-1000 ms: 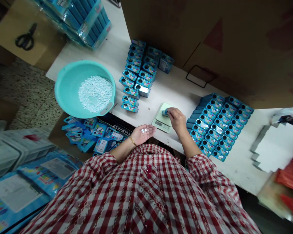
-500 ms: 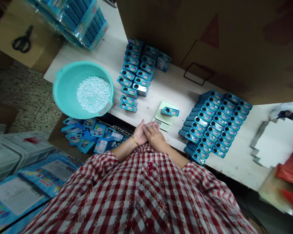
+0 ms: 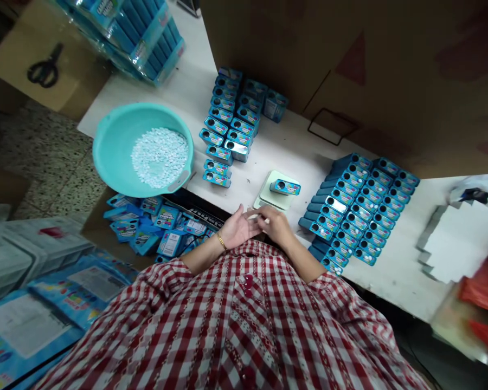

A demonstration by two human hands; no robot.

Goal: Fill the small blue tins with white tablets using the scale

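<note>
My left hand (image 3: pixel 238 227) is turned palm up at the table's front edge, its thumb raised and its fingers stretched out. Over its fingertips, my right hand (image 3: pixel 277 224) reaches with bent fingers pressed together; whatever they pinch, if anything, is too small to make out. Just beyond both hands is a pale green kitchen scale (image 3: pixel 265 200), its front partly covered by the right hand. One blue tin (image 3: pixel 286 187) with a round dark opening lies on the scale. To the left stands a turquoise basin (image 3: pixel 114 157) holding many small white mints (image 3: pixel 159 157).
Blue tins with dark openings (image 3: pixel 219 154) stand in rows left of the scale. More tins (image 3: pixel 352 208), several showing white mints, fill the right side. A carton of blue packs (image 3: pixel 166 218) sits below the front edge. Scissors (image 3: pixel 44 70) lie far left; a cardboard wall (image 3: pixel 382 97) rises behind.
My hands were laid together; now the right has slid right and lifted off the left palm, which shows open. The view has shifted slightly. The tin stays on the scale.
</note>
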